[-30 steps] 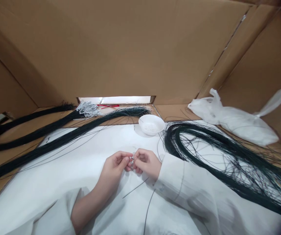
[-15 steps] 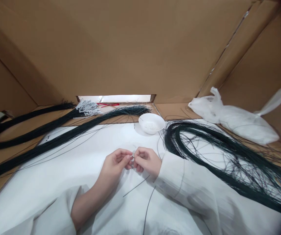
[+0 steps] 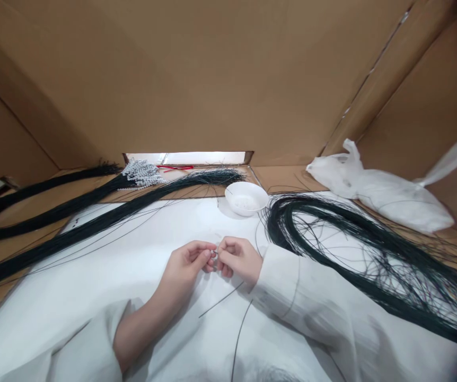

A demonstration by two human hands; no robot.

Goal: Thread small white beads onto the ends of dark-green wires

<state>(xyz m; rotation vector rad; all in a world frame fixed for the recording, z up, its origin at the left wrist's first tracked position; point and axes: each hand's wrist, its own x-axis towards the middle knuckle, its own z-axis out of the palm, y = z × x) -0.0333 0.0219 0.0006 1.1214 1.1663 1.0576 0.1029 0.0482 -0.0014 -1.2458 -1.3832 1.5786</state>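
Note:
My left hand (image 3: 189,262) and my right hand (image 3: 239,258) meet fingertip to fingertip over the white work surface (image 3: 141,260). Both are closed in a pinch on a short, visible bit of thin dark cord (image 3: 214,253). A tiny pale spot shows at the left fingertips, too small to name. Below the right wrist, one dark strand (image 3: 221,301) slants down to the left. Another strand (image 3: 239,337) hangs toward the lap. How these join the pinched piece is hidden by the right hand and sleeve.
Beyond the hands stands a white bowl (image 3: 232,206) with small whitish bits inside. Dark cord bundles (image 3: 93,220) lie at left, one with white tips (image 3: 143,173). A looped bundle (image 3: 327,204) and white plastic bags (image 3: 403,199) lie right. Cardboard walls (image 3: 220,79) enclose the surface.
The hands stay in nearly the same place, fingertips still together, with only a slight shift of the fingers. The whole view has moved very slightly.

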